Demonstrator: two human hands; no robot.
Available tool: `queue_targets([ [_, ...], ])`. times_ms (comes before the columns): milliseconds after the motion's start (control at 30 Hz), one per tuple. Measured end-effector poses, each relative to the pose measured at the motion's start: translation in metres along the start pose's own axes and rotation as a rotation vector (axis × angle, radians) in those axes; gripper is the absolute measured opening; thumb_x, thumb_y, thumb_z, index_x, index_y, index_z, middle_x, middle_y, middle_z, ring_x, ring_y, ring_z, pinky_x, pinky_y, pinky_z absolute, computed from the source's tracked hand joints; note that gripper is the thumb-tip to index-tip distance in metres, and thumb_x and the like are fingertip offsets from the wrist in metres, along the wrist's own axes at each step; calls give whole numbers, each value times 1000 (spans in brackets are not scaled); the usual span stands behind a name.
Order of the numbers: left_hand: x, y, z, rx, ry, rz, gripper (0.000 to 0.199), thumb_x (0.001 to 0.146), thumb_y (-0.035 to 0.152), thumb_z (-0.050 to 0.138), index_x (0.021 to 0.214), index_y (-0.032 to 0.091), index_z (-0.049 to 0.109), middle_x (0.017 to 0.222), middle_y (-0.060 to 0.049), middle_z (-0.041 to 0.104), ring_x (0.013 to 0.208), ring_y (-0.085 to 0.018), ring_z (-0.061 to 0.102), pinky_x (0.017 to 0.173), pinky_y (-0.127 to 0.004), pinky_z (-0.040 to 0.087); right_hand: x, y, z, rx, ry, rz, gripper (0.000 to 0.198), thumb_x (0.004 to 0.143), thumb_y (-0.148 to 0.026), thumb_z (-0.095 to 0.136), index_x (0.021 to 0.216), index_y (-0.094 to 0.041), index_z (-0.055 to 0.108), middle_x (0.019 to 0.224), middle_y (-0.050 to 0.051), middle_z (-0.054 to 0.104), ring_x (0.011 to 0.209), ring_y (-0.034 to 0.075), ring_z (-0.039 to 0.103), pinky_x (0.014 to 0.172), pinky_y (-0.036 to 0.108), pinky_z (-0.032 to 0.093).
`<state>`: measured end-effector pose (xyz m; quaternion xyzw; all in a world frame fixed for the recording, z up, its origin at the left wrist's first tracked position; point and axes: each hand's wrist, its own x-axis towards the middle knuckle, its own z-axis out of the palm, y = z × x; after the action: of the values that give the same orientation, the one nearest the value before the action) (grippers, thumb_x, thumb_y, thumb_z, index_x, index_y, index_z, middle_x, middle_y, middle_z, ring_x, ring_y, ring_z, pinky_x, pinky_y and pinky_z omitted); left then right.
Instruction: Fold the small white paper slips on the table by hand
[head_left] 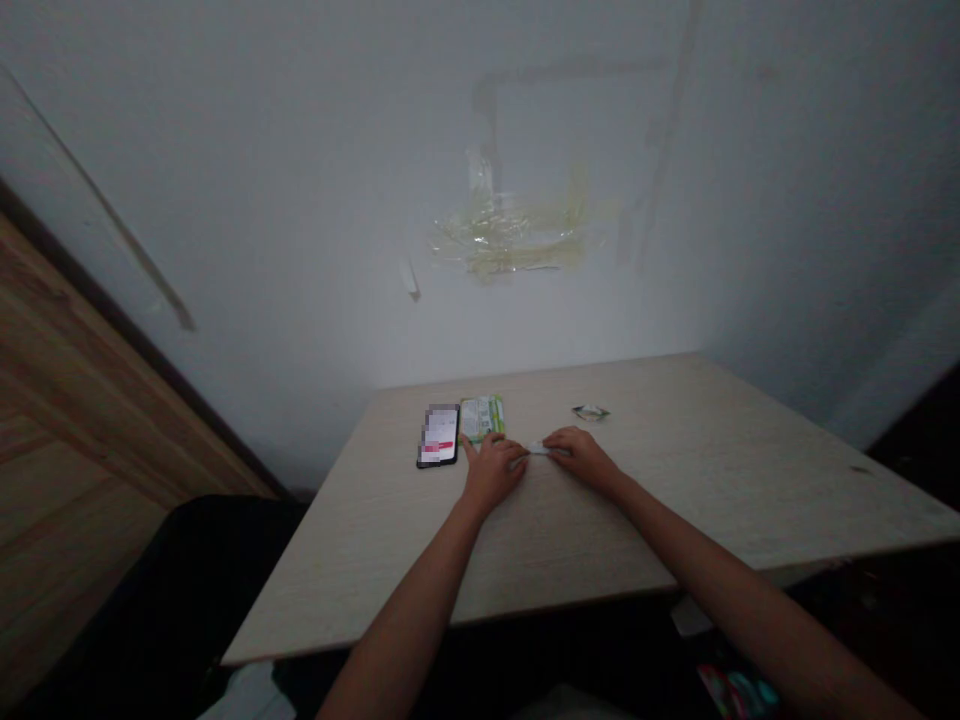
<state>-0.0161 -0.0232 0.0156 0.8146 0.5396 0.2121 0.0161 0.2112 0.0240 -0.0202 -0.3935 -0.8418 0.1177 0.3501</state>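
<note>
A small, narrow white strip (537, 448), perhaps folded paper, lies low over the table between my two hands. My left hand (495, 470) pinches its left end, with the outer fingers spread towards a green and white printed packet (484, 412). The other end is between the closed fingers of my right hand (583, 456). Just beyond my right hand lies a small creased scrap (591, 412), pale with dark edges. What the strip is exactly is too small to make out.
A phone (439, 436) with a lit screen lies left of the packet. The pale wooden table (585, 540) meets a grey wall (315, 200) with peeling clear tape (517, 235). A wooden panel (67, 450) stands at the left, with a dark object (195, 570) beside the table.
</note>
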Motion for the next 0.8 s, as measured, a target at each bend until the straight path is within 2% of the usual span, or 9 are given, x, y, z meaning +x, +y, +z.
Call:
queue_targets([
  [267,6,6,7,-26,90,18,23,91,38,58,110,38,71,102,-1,76,114,-26,56,107,-77,-13,3,-3,-3,5,74,25,17,87,-25,61,93,-19,76,95,9,75,94,23,66,91,39,49],
  [500,23,16,13,-31,47,-29,26,91,42,59,113,35,70,103,-3,75,109,-26,59,108,-77,-8,7,-7,-4,147,139,161,21,87,-31,59,94,-21,76,96,8,76,94,23,68,91,39,51],
  [633,28,20,15,-41,14,-82,24,91,44,56,102,34,75,102,-4,76,109,-28,60,106,-79,-2,9,-7,-2,240,141,229,25,85,-35,59,95,-20,76,99,8,76,97,24,69,94,41,51],
  [800,30,24,18,-60,63,-192,25,92,43,55,95,34,77,100,-4,76,107,-28,61,107,-77,-1,9,-12,-4,364,195,325,31,81,-37,63,103,-18,73,103,10,75,99,25,69,94,42,51],
])
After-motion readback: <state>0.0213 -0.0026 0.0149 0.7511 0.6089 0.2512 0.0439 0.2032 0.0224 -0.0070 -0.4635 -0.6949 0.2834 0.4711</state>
